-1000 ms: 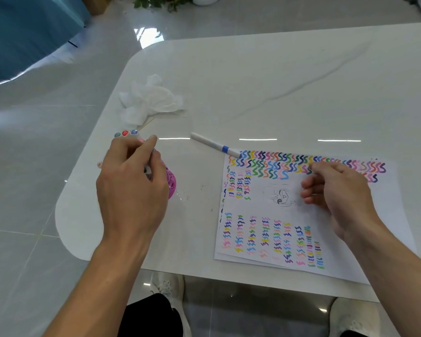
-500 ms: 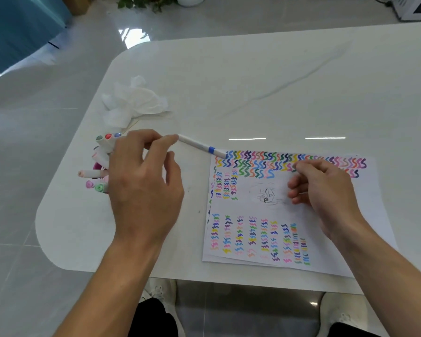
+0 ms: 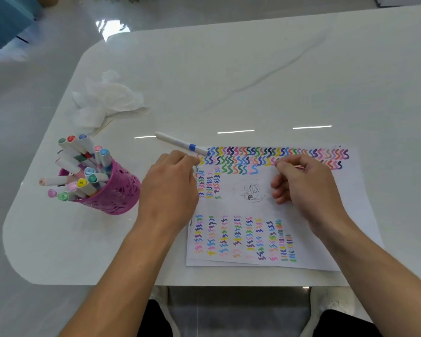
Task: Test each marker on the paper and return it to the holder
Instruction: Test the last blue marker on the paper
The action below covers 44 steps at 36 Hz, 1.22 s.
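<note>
A pink perforated holder (image 3: 118,190) stands at the table's left, full of several capped markers (image 3: 83,164) leaning leftwards. The white paper (image 3: 331,215), covered in coloured squiggles around a small pencil sketch, lies in front of me. My left hand (image 3: 170,188) rests on the paper's left edge and holds nothing. My right hand (image 3: 306,188) is curled over the upper squiggle rows, gripping a thin marker (image 3: 300,167) that is mostly hidden by the fingers. A white marker with a blue band (image 3: 182,144) lies loose on the table, just beyond the paper's top-left corner.
A crumpled white tissue (image 3: 107,100) lies behind the holder, near the rounded back-left corner of the white table (image 3: 253,81). The table's front edge runs just below the paper, with my knees and shoes beneath it.
My left hand has left the marker holder and moved right onto the paper's left edge, so the holder now shows in full. My right hand has stayed on the upper rows.
</note>
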Each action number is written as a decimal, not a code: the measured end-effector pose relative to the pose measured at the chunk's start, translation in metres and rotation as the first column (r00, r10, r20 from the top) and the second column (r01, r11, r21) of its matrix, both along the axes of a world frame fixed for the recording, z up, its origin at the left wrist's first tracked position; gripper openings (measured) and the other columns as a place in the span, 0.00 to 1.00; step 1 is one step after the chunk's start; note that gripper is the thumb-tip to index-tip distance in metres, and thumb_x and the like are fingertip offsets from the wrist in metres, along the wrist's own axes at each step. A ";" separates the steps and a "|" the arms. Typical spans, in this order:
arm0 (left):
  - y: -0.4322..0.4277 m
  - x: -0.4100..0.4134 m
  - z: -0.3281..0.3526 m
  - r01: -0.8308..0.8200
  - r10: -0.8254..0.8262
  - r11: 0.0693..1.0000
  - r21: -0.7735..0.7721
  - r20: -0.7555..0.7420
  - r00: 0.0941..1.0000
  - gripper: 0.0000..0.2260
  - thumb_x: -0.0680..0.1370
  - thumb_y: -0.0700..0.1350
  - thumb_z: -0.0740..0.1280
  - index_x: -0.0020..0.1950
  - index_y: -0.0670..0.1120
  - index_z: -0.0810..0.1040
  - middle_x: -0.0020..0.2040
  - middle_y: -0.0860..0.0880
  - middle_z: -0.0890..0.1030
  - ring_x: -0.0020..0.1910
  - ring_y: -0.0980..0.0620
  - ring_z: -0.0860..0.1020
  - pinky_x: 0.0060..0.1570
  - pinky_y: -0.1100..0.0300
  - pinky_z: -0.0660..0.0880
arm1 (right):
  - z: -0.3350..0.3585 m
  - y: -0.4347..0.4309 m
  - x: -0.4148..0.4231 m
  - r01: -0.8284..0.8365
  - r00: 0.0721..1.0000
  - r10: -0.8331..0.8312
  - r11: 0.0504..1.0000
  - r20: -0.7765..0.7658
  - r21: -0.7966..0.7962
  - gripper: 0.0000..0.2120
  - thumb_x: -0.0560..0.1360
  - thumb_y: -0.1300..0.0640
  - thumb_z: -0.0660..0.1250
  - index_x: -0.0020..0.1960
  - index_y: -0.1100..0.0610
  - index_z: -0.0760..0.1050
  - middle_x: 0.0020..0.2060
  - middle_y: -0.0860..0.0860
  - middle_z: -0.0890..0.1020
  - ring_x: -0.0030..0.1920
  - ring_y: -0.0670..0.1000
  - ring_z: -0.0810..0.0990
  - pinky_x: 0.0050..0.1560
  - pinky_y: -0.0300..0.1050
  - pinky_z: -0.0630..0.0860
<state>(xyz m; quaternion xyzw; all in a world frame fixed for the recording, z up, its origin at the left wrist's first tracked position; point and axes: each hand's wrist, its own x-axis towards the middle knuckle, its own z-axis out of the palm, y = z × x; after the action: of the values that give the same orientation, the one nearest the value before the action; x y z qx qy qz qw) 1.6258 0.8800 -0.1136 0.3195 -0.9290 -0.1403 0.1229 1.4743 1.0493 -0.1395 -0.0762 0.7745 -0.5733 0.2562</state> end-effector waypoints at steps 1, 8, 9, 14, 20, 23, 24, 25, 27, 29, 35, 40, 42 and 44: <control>0.000 -0.003 -0.002 -0.002 0.002 1.000 0.000 0.015 1.000 0.15 0.80 0.39 0.63 0.64 0.47 0.80 0.60 0.49 0.81 0.59 0.46 0.76 0.54 0.52 0.72 | -0.001 0.000 0.001 -0.003 1.000 0.003 1.000 -0.015 0.009 0.05 0.83 0.59 0.65 0.50 0.55 0.79 0.29 0.50 0.84 0.27 0.49 0.81 0.29 0.42 0.77; 0.000 -0.020 -0.013 -0.001 0.002 1.000 -0.014 0.044 0.999 0.28 0.72 0.32 0.65 0.70 0.50 0.75 0.73 0.52 0.72 0.71 0.49 0.68 0.62 0.52 0.71 | -0.001 0.000 0.004 0.019 1.000 -0.019 1.000 -0.025 -0.003 0.02 0.82 0.59 0.65 0.53 0.54 0.77 0.30 0.50 0.84 0.28 0.50 0.82 0.31 0.43 0.79; -0.001 -0.021 -0.014 -0.004 0.005 1.000 -0.023 0.043 0.999 0.29 0.72 0.31 0.65 0.71 0.49 0.74 0.74 0.51 0.72 0.72 0.49 0.67 0.63 0.52 0.70 | -0.001 -0.001 0.004 0.025 1.000 -0.025 1.000 -0.010 -0.010 0.02 0.82 0.58 0.65 0.54 0.54 0.76 0.30 0.50 0.85 0.28 0.51 0.83 0.32 0.45 0.79; -0.005 -0.023 -0.016 -0.032 0.034 0.999 -0.044 0.033 0.999 0.30 0.71 0.30 0.65 0.72 0.48 0.74 0.70 0.50 0.76 0.70 0.47 0.70 0.61 0.51 0.71 | 0.000 -0.002 0.005 0.024 1.000 -0.023 1.000 0.007 -0.019 0.03 0.83 0.58 0.65 0.56 0.53 0.74 0.31 0.51 0.85 0.29 0.52 0.83 0.34 0.48 0.81; -0.008 -0.021 -0.014 -0.108 0.110 0.993 -0.044 0.024 0.994 0.17 0.75 0.35 0.69 0.63 0.47 0.82 0.57 0.48 0.80 0.59 0.45 0.72 0.50 0.50 0.73 | -0.002 0.000 0.007 0.025 1.000 -0.024 0.999 0.003 -0.027 0.03 0.82 0.59 0.65 0.55 0.52 0.74 0.34 0.51 0.86 0.31 0.52 0.85 0.38 0.48 0.84; -0.007 -0.021 -0.013 -0.139 0.139 0.989 -0.041 -0.005 0.990 0.11 0.76 0.36 0.70 0.56 0.45 0.85 0.52 0.48 0.80 0.56 0.45 0.73 0.48 0.50 0.74 | -0.002 0.000 0.008 0.036 0.999 -0.035 0.999 0.018 -0.040 0.04 0.82 0.60 0.65 0.55 0.52 0.74 0.34 0.51 0.86 0.32 0.52 0.86 0.42 0.53 0.85; -0.006 -0.021 -0.012 -0.140 0.140 0.989 -0.040 -0.012 0.990 0.09 0.77 0.36 0.70 0.55 0.44 0.85 0.52 0.47 0.80 0.55 0.45 0.74 0.47 0.50 0.74 | -0.002 0.000 0.009 0.037 0.999 -0.036 0.999 0.020 -0.040 0.05 0.82 0.60 0.65 0.55 0.52 0.74 0.34 0.51 0.86 0.32 0.52 0.86 0.42 0.53 0.85; -0.005 -0.022 -0.011 -0.137 0.136 0.990 -0.039 -0.022 0.990 0.08 0.78 0.37 0.70 0.55 0.44 0.85 0.52 0.47 0.80 0.55 0.45 0.74 0.47 0.50 0.74 | -0.002 0.000 0.009 0.038 0.999 -0.037 0.998 0.022 -0.041 0.05 0.82 0.60 0.65 0.55 0.52 0.74 0.34 0.51 0.86 0.32 0.52 0.86 0.42 0.53 0.85; -0.004 -0.022 -0.009 -0.121 0.118 0.992 -0.046 -0.058 0.991 0.07 0.79 0.38 0.69 0.55 0.44 0.85 0.52 0.47 0.81 0.56 0.45 0.74 0.47 0.49 0.74 | -0.001 0.000 0.009 0.037 0.999 -0.036 0.998 0.025 -0.042 0.05 0.82 0.60 0.65 0.56 0.53 0.74 0.34 0.51 0.86 0.32 0.51 0.86 0.40 0.50 0.85; -0.002 -0.023 -0.006 -0.097 0.089 0.993 -0.067 -0.119 0.989 0.06 0.79 0.39 0.69 0.54 0.44 0.84 0.53 0.48 0.81 0.56 0.45 0.74 0.47 0.49 0.74 | -0.001 0.000 0.009 0.034 0.999 -0.033 0.999 0.029 -0.042 0.04 0.82 0.60 0.66 0.56 0.53 0.74 0.34 0.51 0.86 0.32 0.51 0.86 0.40 0.50 0.85; 0.007 -0.027 0.005 0.025 -0.063 0.992 -0.121 -0.319 0.946 0.05 0.79 0.35 0.68 0.53 0.40 0.82 0.47 0.45 0.83 0.49 0.44 0.78 0.48 0.60 0.69 | 0.001 -0.001 0.009 0.039 0.999 -0.038 0.997 0.027 -0.063 0.03 0.82 0.60 0.66 0.55 0.54 0.75 0.34 0.51 0.86 0.32 0.51 0.86 0.43 0.54 0.86; 0.019 -0.027 0.013 0.133 -0.179 0.981 -0.139 -0.409 0.895 0.08 0.79 0.32 0.66 0.55 0.39 0.81 0.48 0.46 0.82 0.49 0.46 0.76 0.50 0.64 0.69 | 0.006 0.001 0.011 0.017 1.000 -0.016 0.993 0.003 -0.113 0.02 0.82 0.60 0.67 0.54 0.55 0.77 0.34 0.52 0.86 0.33 0.52 0.85 0.42 0.54 0.85; 0.023 -0.027 0.016 0.168 -0.212 0.976 -0.136 -0.450 0.867 0.09 0.80 0.33 0.65 0.58 0.40 0.81 0.49 0.47 0.82 0.49 0.47 0.76 0.52 0.68 0.67 | 0.010 0.002 0.012 -0.011 1.000 0.009 0.991 -0.012 -0.133 0.02 0.82 0.61 0.67 0.54 0.56 0.78 0.35 0.52 0.86 0.34 0.51 0.85 0.40 0.50 0.85; 0.027 -0.026 0.019 0.200 -0.240 0.971 -0.132 -0.487 0.840 0.12 0.81 0.34 0.65 0.63 0.41 0.80 0.50 0.49 0.81 0.49 0.50 0.76 0.53 0.70 0.67 | 0.014 0.004 0.013 -0.055 0.998 0.049 0.989 -0.047 -0.138 0.03 0.81 0.62 0.68 0.52 0.55 0.79 0.36 0.53 0.86 0.34 0.50 0.85 0.38 0.45 0.83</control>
<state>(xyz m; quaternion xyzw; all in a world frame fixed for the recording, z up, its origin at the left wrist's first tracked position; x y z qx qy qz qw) 1.5995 0.9068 -0.0951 0.1586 -0.9005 -0.1961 0.3542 1.4875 1.0529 -0.1254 -0.1263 0.7359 -0.6172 0.2482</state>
